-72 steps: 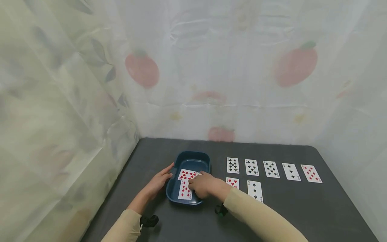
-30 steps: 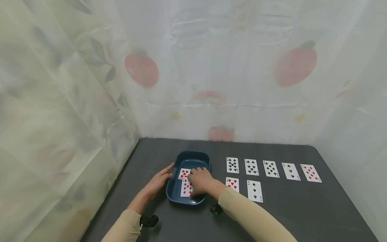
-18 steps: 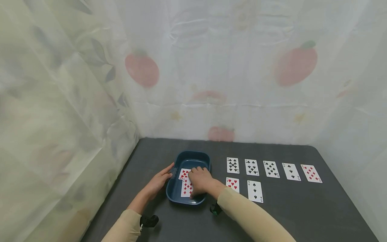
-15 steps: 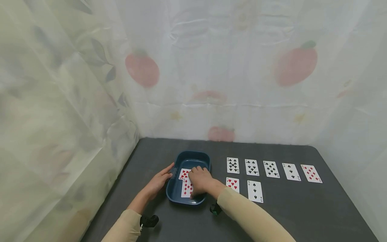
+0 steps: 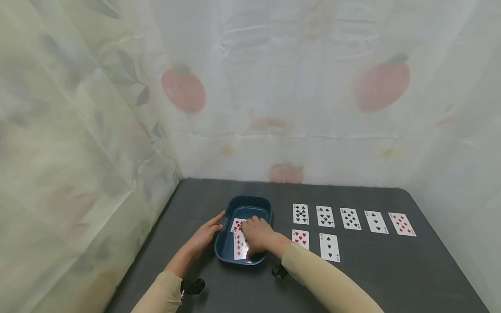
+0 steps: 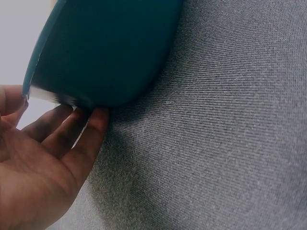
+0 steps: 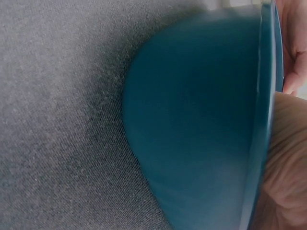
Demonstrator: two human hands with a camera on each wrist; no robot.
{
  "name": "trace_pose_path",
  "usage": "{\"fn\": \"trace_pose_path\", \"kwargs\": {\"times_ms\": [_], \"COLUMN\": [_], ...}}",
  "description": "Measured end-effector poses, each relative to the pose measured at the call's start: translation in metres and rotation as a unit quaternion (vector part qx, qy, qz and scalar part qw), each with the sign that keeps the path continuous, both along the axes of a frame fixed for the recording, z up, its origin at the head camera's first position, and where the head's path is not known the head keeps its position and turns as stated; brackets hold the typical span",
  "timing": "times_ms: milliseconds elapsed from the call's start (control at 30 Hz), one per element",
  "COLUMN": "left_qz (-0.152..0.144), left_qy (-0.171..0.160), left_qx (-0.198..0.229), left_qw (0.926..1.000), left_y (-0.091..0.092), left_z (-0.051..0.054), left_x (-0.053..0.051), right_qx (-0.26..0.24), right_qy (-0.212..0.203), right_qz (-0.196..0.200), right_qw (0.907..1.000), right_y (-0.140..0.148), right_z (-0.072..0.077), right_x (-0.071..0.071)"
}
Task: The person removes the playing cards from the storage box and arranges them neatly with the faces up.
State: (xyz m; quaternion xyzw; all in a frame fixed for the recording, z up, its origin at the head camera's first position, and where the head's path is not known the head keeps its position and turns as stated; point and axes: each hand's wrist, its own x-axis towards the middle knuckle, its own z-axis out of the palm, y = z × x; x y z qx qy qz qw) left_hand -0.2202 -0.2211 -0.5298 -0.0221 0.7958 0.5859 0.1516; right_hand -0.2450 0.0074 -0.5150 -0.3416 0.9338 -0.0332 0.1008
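Note:
Near the middle of the table lies a dark blue rectangular tray [image 5: 250, 212]. Thumb at its rim and fingers against the outer wall, my left hand [image 5: 205, 237] holds the tray's left side; the left wrist view shows those fingers [image 6: 88, 139] on the wall. My right hand [image 5: 259, 237] reaches inside over the cards, fingers bent down, and grips a diamonds playing card [image 5: 239, 245]. A hearts card [image 5: 236, 224] shows partly behind it. My fingertips are mostly hidden in the head view, and the tray wall [image 7: 201, 115] hides them in the right wrist view.
Right of the tray, several face-up cards form a back row, from a clubs card [image 5: 300, 214] to a diamonds card [image 5: 402, 224]. In front of them lie a hearts card [image 5: 300, 238], partly behind my right forearm, and a spades card [image 5: 329, 248]. Patterned curtains [image 5: 285, 130] surround the dark table.
My right hand has shifted left and turned over the cards in the tray. The diamonds card has just slid slightly left and nearer, and glints at its right edge. My left hand stays put.

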Motion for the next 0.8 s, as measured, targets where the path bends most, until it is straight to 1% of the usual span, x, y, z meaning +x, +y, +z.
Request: {"fn": "trace_pose_path", "kwargs": {"times_ms": [200, 333, 567, 800], "left_qz": [-0.003, -0.004, -0.004, -0.004], "left_qy": [0.003, 0.006, 0.003, 0.003], "left_qx": [-0.003, -0.003, -0.002, -0.001], "left_qw": [1.0000, 1.0000, 1.0000, 1.0000], "left_y": [0.0003, 0.0002, 0.0002, 0.0001], "left_z": [0.0013, 0.0007, 0.0004, 0.0004], "left_x": [-0.0003, -0.0007, -0.0009, -0.0014], "right_qx": [-0.009, -0.008, -0.027, -0.031], "right_qy": [0.001, 0.019, 0.042, 0.062], "right_qz": [0.041, 0.064, 0.087, 0.100], "right_qw": [0.9991, 0.9977, 0.9950, 0.9926], "right_y": [-0.0003, 0.0004, 0.0048, 0.0074], "right_z": [-0.0003, -0.0010, -0.0033, -0.0022], "right_x": [0.0027, 0.0059, 0.0086, 0.0097]}}
